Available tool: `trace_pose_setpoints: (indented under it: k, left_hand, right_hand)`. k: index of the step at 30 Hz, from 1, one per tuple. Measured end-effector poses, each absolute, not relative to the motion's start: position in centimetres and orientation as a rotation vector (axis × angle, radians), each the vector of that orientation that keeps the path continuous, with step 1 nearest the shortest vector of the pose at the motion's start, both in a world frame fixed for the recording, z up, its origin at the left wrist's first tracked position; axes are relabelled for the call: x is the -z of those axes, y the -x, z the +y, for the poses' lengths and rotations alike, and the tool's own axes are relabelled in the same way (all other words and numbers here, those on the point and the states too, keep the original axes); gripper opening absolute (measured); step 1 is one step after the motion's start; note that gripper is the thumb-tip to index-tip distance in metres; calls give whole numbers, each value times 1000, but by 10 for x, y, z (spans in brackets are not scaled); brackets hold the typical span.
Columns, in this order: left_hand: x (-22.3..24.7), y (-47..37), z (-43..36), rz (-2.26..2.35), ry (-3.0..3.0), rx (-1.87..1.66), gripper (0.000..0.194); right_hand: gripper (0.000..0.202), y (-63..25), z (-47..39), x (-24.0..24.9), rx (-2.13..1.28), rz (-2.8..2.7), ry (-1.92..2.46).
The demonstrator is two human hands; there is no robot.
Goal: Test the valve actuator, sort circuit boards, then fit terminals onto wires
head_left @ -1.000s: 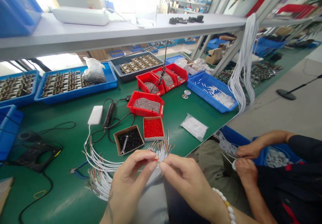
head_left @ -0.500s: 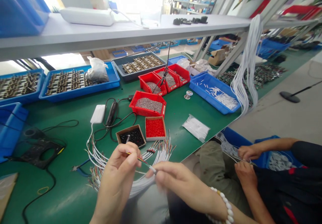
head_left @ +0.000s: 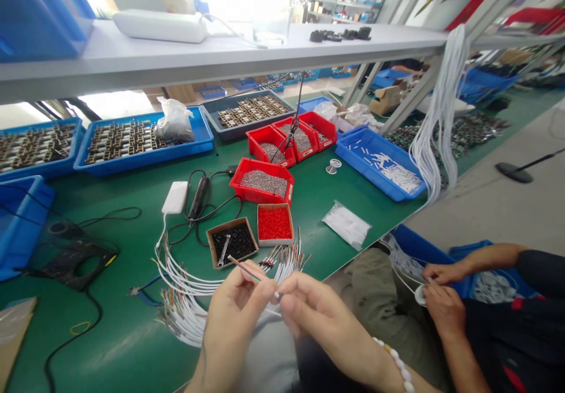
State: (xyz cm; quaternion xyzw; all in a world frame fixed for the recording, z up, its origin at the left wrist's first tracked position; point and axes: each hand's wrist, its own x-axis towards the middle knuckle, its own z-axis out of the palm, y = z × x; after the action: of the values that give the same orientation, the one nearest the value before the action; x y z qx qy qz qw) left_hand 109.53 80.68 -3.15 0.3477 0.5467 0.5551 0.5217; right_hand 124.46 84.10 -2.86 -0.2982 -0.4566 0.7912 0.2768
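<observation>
Thin coloured wires [head_left: 248, 270] at the end of a white cable are pinched in my left hand [head_left: 236, 310], their tips pointing up and left past the fingers. My right hand [head_left: 315, 310], with a white bead bracelet at the wrist, pinches the white cable just beside my left fingertips. Behind the hands lies a fanned bundle of white cables [head_left: 185, 316] with bared coloured wire ends. Just beyond are a box of black parts [head_left: 233, 241], with a small wrench [head_left: 224, 250] on them, and a box of red parts [head_left: 274, 222].
Red bins [head_left: 260, 181] of small metal parts stand behind the boxes. Blue trays [head_left: 145, 157] line the back left; another [head_left: 379, 163] holds white pieces. A shelf [head_left: 247, 52] spans above. At right, a co-worker's hands [head_left: 445, 290] hold white cable.
My hands have come together, my left hand moving right and slightly down. More of the black parts and the wrench now shows. The camera view has shifted slightly.
</observation>
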Motion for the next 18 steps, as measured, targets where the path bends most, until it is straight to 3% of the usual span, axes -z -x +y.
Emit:
trace_pose_setpoints:
  k: [6,12,18]
  left_hand:
    - [40,-1113,805,1301,-840,-1296,21]
    - [36,-1116,807,1577,-1071,-1657,5]
    - [35,-1110,800,1569,-1342,-1549,12]
  right_hand:
    - [34,-1240,837,37,-2101,-1051,766]
    - [28,-1239,839,31,-2050,-1119,711]
    - [32,-1246,840,24,-2091,-1184,682]
